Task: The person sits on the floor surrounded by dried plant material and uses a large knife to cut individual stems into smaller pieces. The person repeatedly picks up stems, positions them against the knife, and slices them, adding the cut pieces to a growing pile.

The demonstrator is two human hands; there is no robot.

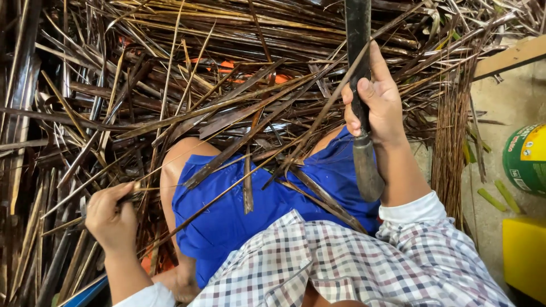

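The work in hand looks like stripping a long palm-leaf strip (pixel 239 182) with a big knife (pixel 359 102), taking the blue shorts (pixel 239 216) across the person's lap as the landmark. The right hand (pixel 378 102), above the right edge of the shorts, is closed round the dark knife handle, whose rounded butt hangs down just beside the shorts' right side. The left hand (pixel 111 219), to the left of the shorts, is closed in a pinch on the thin end of the strip, which runs from that hand up across the shorts toward the knife. As a judgement, the strip is held taut and ready, and the next move calls for a steady draw of blade against strip with the left grip kept firm. The knife's blade is cut off at the top edge, so where it meets the strip cannot be told. The heap of dry leaves and ribs (pixel 170 85) above the shorts hides the floor, and a green-and-yellow round thing (pixel 526 159) far right of the shorts is only partly in view.
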